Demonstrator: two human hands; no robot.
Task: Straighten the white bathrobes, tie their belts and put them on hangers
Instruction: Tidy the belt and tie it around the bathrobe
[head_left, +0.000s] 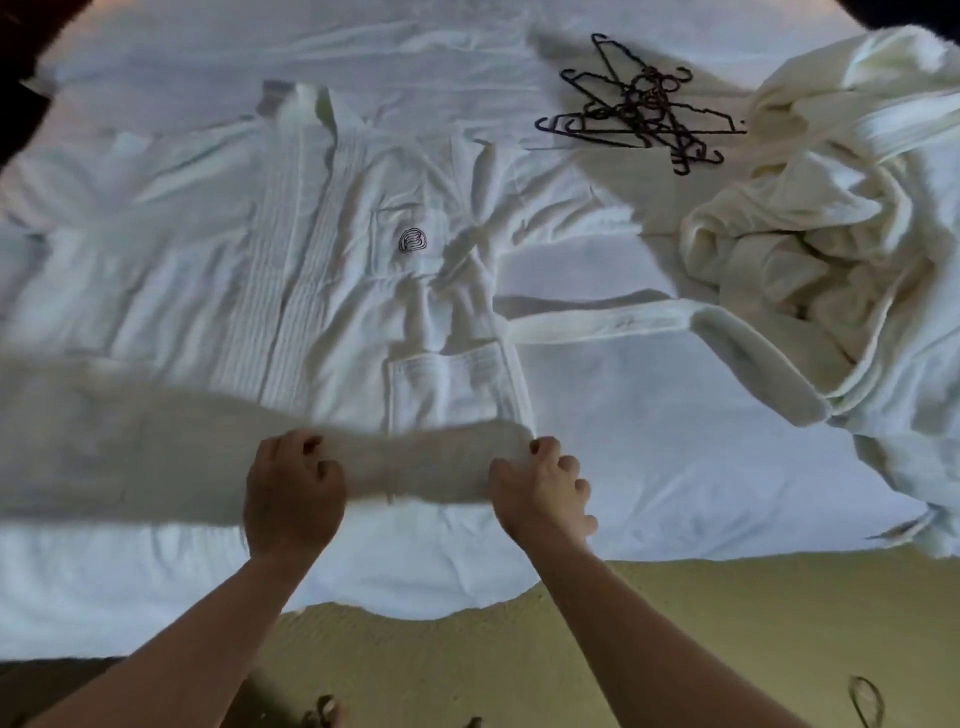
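Here two hands (293, 486) (540, 486), two bathrobes (322, 249) (810, 208)

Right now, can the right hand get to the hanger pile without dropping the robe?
Probably not. The right hand grips the blurred hem of the flat bathrobe at the near edge; the hangers lie far up the bed. Path is open, but that grip must go first.

Two bare forearms come up from the bottom edge, uncovered by any sleeve all the way to the frame edge. The left hand (293, 493) and right hand (540, 486) wear no gloves, rings, watch or bracelet that can be seen. The fingernails look short and dark; blur hides whether they are painted.
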